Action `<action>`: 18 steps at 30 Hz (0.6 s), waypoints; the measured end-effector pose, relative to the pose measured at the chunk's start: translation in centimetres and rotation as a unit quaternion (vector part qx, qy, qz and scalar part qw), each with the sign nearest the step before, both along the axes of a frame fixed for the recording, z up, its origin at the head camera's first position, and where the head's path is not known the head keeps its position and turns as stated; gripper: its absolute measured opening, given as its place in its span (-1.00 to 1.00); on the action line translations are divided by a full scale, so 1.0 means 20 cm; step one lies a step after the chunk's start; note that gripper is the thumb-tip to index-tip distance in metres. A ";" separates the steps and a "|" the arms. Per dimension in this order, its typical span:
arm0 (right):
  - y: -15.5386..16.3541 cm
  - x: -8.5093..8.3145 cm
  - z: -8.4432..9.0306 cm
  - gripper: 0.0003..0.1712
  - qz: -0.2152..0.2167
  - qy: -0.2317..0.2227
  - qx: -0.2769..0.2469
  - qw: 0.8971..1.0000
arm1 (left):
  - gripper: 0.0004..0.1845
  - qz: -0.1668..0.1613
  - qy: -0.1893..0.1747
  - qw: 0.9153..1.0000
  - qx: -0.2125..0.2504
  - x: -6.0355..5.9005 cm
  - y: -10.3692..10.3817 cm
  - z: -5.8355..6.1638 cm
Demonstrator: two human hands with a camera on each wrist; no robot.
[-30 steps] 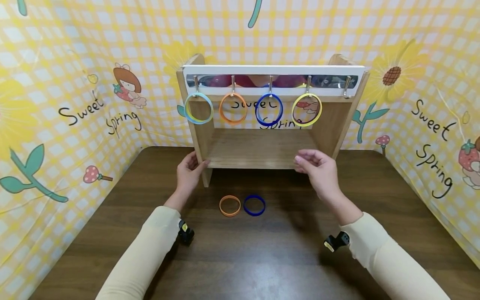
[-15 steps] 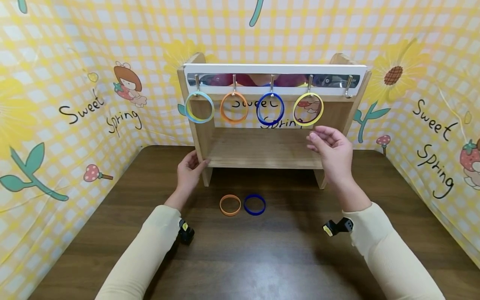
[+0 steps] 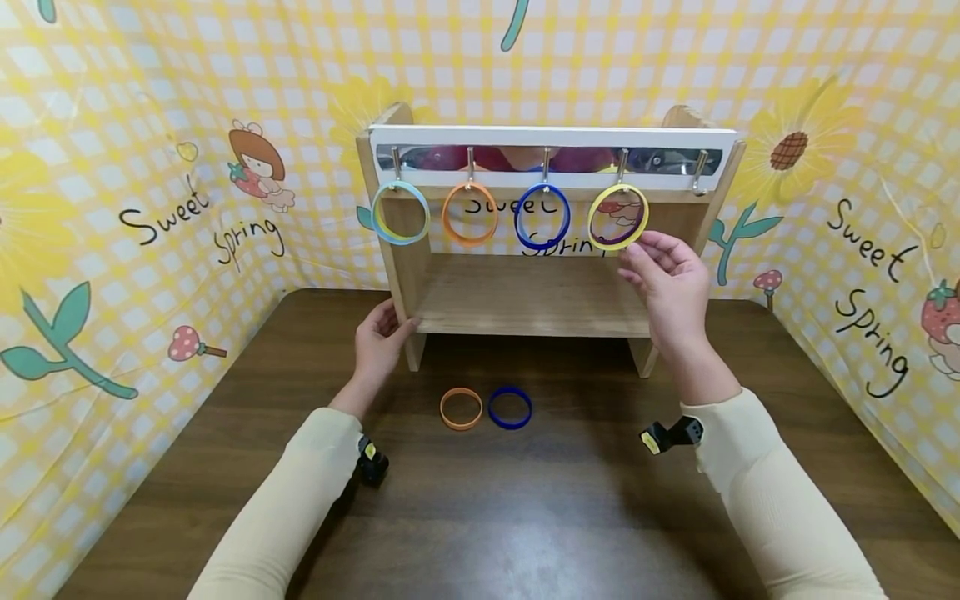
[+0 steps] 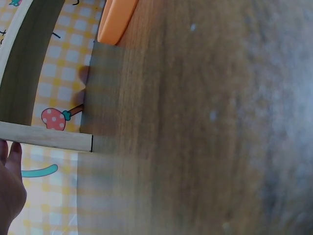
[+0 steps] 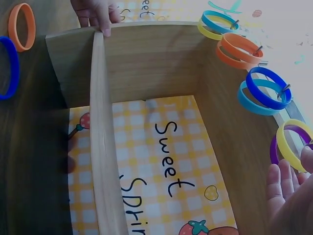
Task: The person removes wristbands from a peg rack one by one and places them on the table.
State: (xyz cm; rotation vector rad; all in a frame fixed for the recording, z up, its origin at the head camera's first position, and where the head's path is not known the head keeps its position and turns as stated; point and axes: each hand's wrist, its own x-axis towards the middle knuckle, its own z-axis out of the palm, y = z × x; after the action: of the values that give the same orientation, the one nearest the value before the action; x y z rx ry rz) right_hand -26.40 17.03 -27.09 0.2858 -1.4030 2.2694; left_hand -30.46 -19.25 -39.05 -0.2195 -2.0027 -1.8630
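Note:
A wooden shelf rack (image 3: pixel 525 292) stands on the table, with a row of hooks along its top bar. My left hand (image 3: pixel 380 337) grips its left side panel, the thumb at the front and the fingers outside. My right hand (image 3: pixel 675 279) is at the lower right edge of a hanging yellow wristband (image 3: pixel 595 221). In the right wrist view its fingers are fairly straight beside the band and the thumb is near the band's front; a firm pinch is not visible. Behind the yellow band hangs a purple wristband (image 5: pixel 274 149) on the same hook.
Hanging further left are blue (image 3: pixel 519 229), orange (image 3: pixel 446 221) and light blue (image 3: pixel 375 221) wristbands, with more bands behind them. An orange wristband (image 3: pixel 442 414) and a blue wristband (image 3: pixel 491 414) lie on the table (image 3: pixel 487 517). Patterned cloth (image 3: pixel 187 100) surrounds the table.
My right hand has risen from the front edge of the lower shelf to the hanging yellow wristband. The left hand keeps its hold on the rack's left side.

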 end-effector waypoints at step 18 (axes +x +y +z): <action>0.00 -0.01 0.04 -0.79 0.014 -0.045 -0.021 0.999 | -0.52 -0.001 0.001 1.000 0.002 0.00 0.00 0.00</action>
State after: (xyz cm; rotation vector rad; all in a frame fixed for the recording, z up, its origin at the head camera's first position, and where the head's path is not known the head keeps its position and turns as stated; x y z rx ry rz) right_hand -26.61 16.97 -26.22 0.1941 -1.4027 2.3584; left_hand -30.36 -19.22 -39.06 -0.2228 -1.9969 -1.8676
